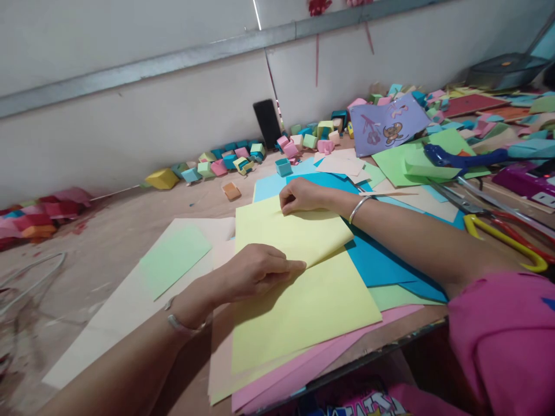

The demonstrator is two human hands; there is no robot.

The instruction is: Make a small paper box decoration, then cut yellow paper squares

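A light yellow sheet of paper [303, 315] lies in front of me with a partly folded flap [295, 231], whose right corner bulges up. At the flap's near edge, my left hand [260, 271] is closed on the yellow paper, index finger stretched along the edge and the other fingers curled. My right hand [303, 195] is closed at the far edge of the same paper, its fingertips bent down against it. Beneath lie pink sheets [269, 390] and, to the right, blue sheets [377, 260]. A pale green piece [176, 260] rests on a cream sheet [99, 335] at the left.
Several small folded paper boxes [229, 159] line the wall beside a black phone [267, 122] standing upright. On the right are scissors [459, 199], a blue-handled tool [463, 156], a yellow handle [507, 242] and a purple drawing [390, 124]. The table's front edge [368, 355] is close.
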